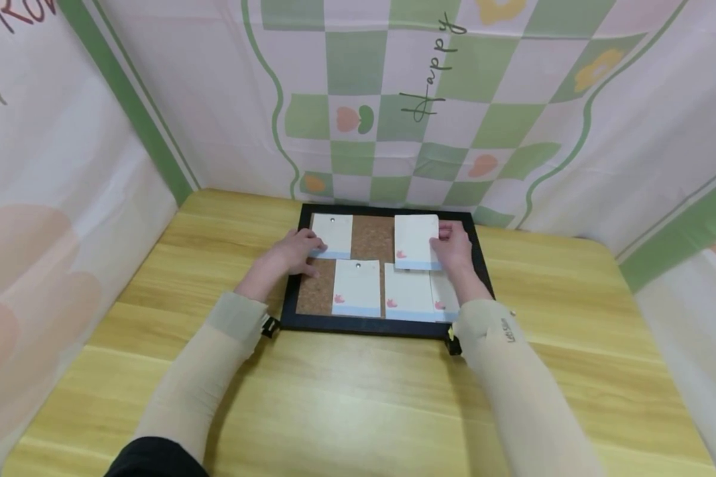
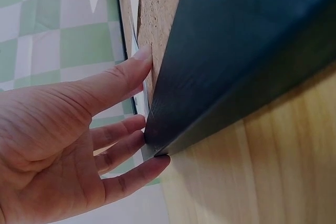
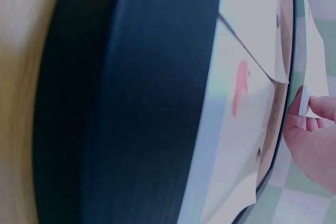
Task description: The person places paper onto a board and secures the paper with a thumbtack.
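Observation:
A black-framed cork board (image 1: 370, 324) lies on the table. My right hand (image 1: 453, 248) pinches a white card (image 1: 416, 242) by its right edge, above the board's upper right part. This card has a blue bottom strip and a small pink print. In the right wrist view the card (image 3: 316, 56) stands off the cork between thumb and fingers. My left hand (image 1: 292, 254) rests at the board's left edge, thumb tip at the cork and fingers near the frame (image 2: 220, 40). Similar cards are on the cork: one at upper left (image 1: 337, 235), others (image 1: 357, 288) along the lower row.
A small silver pin (image 1: 358, 265) shows at the top of a lower card. The wooden table (image 1: 346, 404) spreads around the board. A printed cloth (image 1: 358, 73) hangs right behind it, with more cloth at both sides. A small shiny piece (image 1: 512, 313) lies beside the right sleeve.

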### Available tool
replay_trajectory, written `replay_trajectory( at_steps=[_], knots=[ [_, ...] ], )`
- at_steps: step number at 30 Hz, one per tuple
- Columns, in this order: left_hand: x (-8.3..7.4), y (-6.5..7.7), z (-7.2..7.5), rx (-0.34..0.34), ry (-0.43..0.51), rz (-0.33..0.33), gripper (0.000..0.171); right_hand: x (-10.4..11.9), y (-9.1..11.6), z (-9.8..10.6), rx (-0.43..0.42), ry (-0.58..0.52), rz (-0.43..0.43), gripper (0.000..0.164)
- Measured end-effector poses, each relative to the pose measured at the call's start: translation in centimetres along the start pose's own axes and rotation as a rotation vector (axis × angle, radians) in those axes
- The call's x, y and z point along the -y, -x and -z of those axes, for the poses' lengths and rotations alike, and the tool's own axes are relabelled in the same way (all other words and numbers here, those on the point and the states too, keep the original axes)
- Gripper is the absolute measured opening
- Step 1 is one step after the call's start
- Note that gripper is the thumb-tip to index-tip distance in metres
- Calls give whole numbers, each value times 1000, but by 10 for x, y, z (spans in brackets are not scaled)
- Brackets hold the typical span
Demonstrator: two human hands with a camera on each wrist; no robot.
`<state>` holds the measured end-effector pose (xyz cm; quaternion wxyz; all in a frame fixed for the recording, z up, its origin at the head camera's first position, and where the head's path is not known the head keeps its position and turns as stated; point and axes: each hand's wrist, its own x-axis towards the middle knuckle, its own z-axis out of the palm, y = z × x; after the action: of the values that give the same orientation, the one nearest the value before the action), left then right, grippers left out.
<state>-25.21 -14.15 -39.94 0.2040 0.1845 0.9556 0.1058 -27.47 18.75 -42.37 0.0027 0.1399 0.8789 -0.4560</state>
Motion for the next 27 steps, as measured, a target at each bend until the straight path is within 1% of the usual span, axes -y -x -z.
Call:
replay_trajectory(
  at_steps=[6,16,20,23,27],
  knots=[
    [-1,0,1,9,4,2,59,2,-3,-9,-23,4,-16,43],
    [-4,-8,4,40,0,-13,58,-2,-11,-14,-41,31,-24,43],
    [-6,-9,5,42,-5,-10,57,-3,-14,-16,-45,8,-26,43],
    [-6,-10,5,41,-2,-6,56,-2,-15,-18,-53,1,-8,42],
    [-5,-11,5,41,-5,-6,57,-1,-16,-20,-68,50,47,38]
  ],
)
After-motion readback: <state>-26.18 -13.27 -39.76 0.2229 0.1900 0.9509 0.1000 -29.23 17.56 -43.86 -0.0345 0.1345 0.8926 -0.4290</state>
